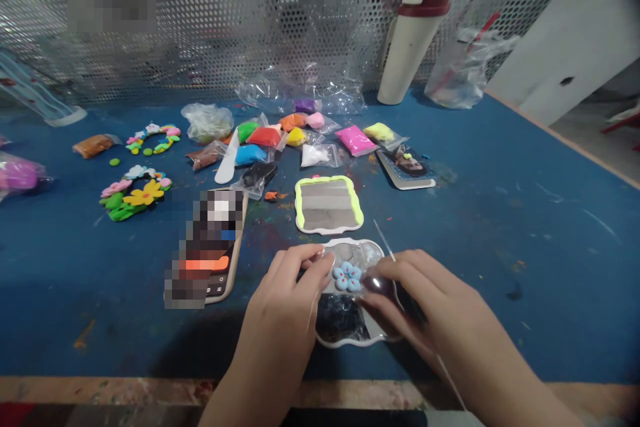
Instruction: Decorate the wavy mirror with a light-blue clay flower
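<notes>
A white-framed mirror (350, 341) lies near the table's front edge, with a blue clay flower (347, 277) with small red dots over its surface. My left hand (287, 300) is at the mirror's left side, fingers bent together by the frame; what they grip, if anything, is hidden. My right hand (425, 293) is closed at the right of the flower, beside a dark shiny round thing; a thin clear stick (384, 240) shows above its fingers. Just behind stands out a second mirror (327, 203), its white frame partly covered with yellow clay.
A phone (233, 260) lies left of my left hand. Behind are several clay packets (265, 138), a white plastic tool (227, 160), two clay wreaths (145, 193) and a card-like case (407, 170). A tall cup (410, 50) and a plastic bag (457, 77) stand at the back right.
</notes>
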`<state>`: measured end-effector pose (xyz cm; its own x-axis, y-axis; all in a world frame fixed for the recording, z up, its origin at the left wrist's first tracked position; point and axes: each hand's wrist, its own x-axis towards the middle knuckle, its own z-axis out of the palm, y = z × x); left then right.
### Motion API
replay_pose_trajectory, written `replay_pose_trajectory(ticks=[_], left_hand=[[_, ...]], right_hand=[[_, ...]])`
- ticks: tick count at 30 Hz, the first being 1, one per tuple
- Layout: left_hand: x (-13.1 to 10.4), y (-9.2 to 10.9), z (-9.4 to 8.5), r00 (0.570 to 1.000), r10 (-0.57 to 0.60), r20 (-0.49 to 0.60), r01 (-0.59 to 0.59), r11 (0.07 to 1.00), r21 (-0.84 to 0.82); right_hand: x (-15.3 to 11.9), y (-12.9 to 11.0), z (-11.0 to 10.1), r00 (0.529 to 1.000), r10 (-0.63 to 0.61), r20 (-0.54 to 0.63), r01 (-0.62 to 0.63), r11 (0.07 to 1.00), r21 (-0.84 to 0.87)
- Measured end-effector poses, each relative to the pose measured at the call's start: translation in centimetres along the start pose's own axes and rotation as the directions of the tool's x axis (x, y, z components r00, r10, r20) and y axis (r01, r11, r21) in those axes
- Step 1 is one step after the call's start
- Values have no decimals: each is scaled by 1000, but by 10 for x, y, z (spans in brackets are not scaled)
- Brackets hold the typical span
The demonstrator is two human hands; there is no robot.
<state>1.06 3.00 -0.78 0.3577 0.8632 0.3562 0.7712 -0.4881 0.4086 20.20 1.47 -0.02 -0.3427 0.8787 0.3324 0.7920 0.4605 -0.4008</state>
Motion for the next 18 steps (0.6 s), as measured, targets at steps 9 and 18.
replay_pose_trajectory(ticks=[9,18], left_hand=[[-1,-1,-2,991,-101,-88,99,995,-26],[2,2,-3,998,-48,-31,51,992,119]], right_hand=[[7,52,-24,995,-75,69,100,837,-537],[26,58,-26,970,-162,182,239,772,-589]])
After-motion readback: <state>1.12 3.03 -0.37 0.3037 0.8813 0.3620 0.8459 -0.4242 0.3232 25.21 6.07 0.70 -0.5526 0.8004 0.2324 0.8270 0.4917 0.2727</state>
